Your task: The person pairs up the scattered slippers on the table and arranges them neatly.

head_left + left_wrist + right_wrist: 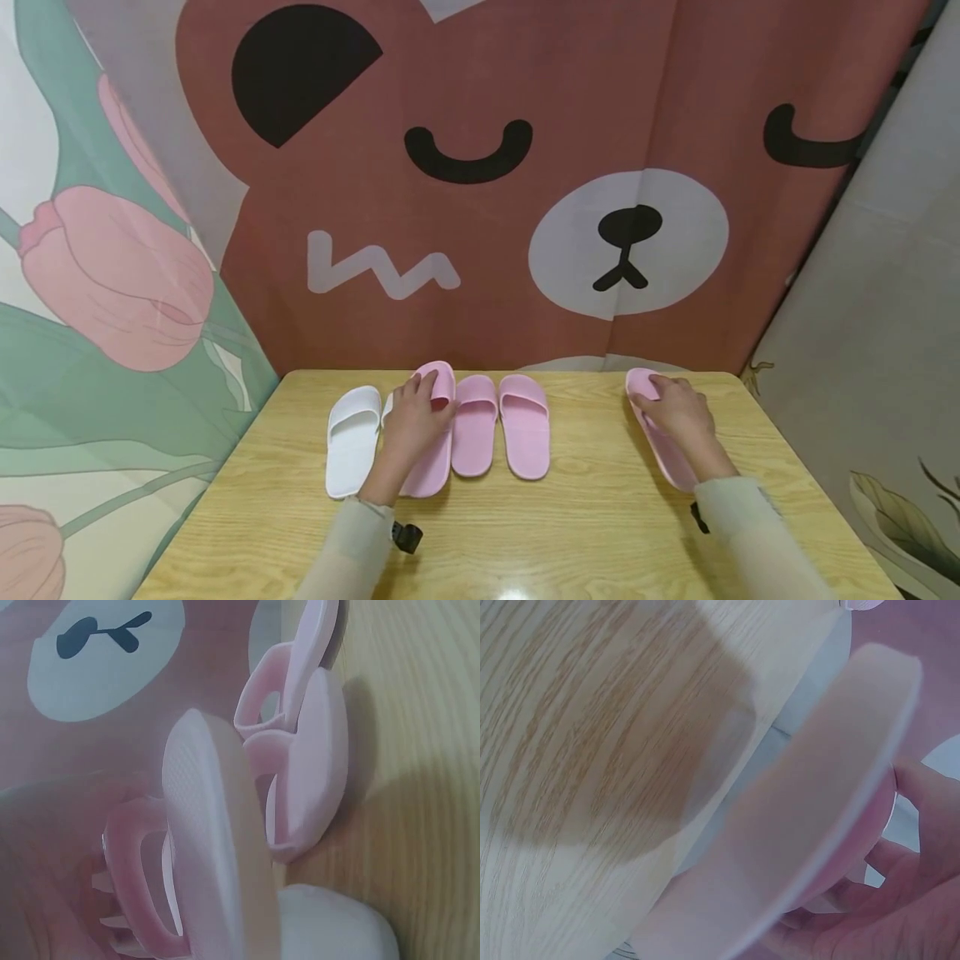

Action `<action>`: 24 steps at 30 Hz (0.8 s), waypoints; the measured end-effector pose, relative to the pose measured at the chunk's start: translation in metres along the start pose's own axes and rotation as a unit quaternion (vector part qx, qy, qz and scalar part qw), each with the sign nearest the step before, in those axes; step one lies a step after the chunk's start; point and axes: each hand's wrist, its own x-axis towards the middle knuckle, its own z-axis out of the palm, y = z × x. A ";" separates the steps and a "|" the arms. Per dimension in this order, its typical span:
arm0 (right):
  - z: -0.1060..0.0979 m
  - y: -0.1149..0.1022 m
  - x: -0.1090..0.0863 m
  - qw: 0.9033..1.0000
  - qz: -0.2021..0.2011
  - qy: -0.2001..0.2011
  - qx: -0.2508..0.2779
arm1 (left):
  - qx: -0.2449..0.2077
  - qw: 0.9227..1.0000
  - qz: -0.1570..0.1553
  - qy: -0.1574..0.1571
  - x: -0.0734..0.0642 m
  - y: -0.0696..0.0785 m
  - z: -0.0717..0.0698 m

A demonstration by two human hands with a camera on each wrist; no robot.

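My left hand [411, 423] grips a pink slipper [433, 468] by its strap. In the left wrist view its sole stands clear of the wood, in front of a white slipper [334, 922]. Over at the right, my right hand [681, 414] holds another pink slipper [667, 457], thumb and fingers at the strap end. The right wrist view has this slipper tilted above the table edge, its pale sole edge toward the camera. Two more pink slippers, one [472, 440] beside the left hand and one [527, 435] right of it, lie side by side.
A white slipper [351, 454] lies at the left of the row; its neighbour is mostly hidden behind the left hand. The wooden table [585, 517] ends at a hanging cloth [480, 333] with a bear print. Printed cloths also hang at both sides.
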 end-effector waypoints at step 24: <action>0.008 -0.001 0.001 1.000 -0.003 0.011 0.008 | -0.007 1.000 0.009 -0.025 0.006 0.025 0.021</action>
